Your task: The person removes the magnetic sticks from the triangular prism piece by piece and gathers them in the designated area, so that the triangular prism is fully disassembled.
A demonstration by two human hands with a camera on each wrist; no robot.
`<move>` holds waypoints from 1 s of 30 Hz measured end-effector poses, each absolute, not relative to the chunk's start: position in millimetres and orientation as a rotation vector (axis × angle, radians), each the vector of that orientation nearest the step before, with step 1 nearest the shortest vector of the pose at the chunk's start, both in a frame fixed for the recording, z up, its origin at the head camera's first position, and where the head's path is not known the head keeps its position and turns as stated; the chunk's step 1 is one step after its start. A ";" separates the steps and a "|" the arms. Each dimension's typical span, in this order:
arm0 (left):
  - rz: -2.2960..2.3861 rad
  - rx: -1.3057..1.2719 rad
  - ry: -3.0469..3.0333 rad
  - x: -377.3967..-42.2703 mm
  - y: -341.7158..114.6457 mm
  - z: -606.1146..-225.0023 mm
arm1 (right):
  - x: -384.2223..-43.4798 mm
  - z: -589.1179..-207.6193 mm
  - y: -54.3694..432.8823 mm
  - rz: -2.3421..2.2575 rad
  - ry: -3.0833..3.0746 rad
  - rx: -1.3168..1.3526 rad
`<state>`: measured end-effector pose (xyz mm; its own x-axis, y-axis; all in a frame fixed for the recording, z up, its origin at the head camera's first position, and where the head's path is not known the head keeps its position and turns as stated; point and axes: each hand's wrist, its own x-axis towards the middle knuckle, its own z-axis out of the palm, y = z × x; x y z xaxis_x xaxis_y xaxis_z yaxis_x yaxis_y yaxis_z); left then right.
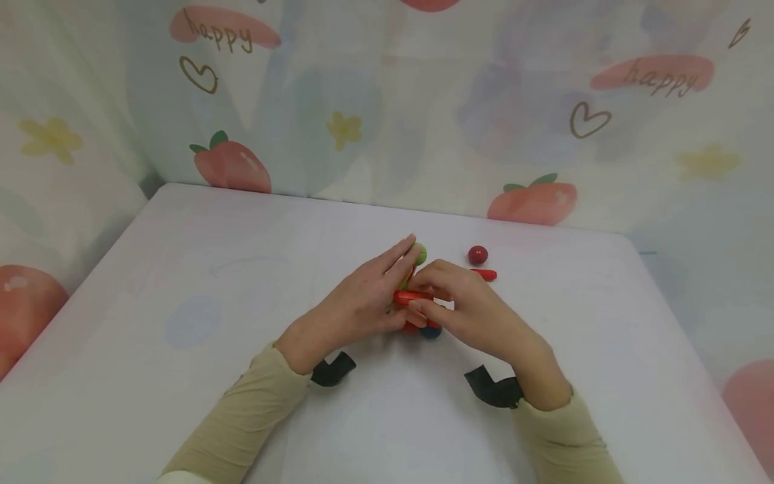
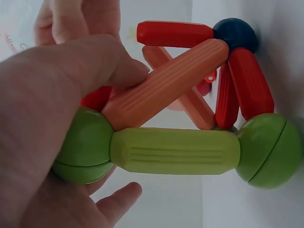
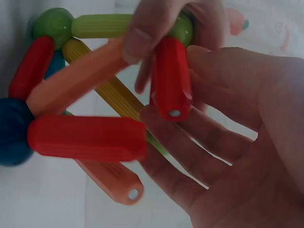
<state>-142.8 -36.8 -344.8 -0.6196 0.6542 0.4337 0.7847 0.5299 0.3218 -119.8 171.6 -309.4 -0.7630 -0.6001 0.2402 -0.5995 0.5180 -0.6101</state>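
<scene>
Both hands meet over a frame of magnetic building rods and balls on the table. My left hand (image 1: 369,292) grips the frame near a green ball (image 2: 85,145), its thumb pressed on an orange rod (image 2: 171,83). A light green rod (image 2: 175,151) runs from that ball to a second green ball (image 2: 270,149) low at the table. My right hand (image 1: 471,306) pinches a red rod (image 3: 172,78) between thumb and fingers, its upper end against the held green ball. Another red rod (image 3: 88,137) sticks out from a blue ball (image 3: 14,132), its far end free.
Beyond the right hand lie a loose red ball (image 1: 478,255) and a loose red rod (image 1: 486,275). Dark wrist straps (image 1: 492,388) show at both sleeves. A patterned curtain (image 1: 387,101) stands along the table's (image 1: 242,255) back edge.
</scene>
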 end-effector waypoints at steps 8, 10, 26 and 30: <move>-0.866 -1.218 -2.639 -142.8 -41.9 -340.9 | -118.8 -313.9 163.7 -1.050 2.730 -1.029; -0.863 -1.222 -2.623 -143.5 -43.0 -341.1 | -118.3 -313.5 163.2 -1.044 2.734 -1.021; -0.717 -1.251 -2.665 -144.8 -42.0 -340.8 | -117.8 -314.0 161.3 -0.927 2.834 -1.069; -0.726 -1.255 -2.659 -144.7 -42.1 -341.0 | -117.7 -314.2 160.5 -0.923 2.835 -1.066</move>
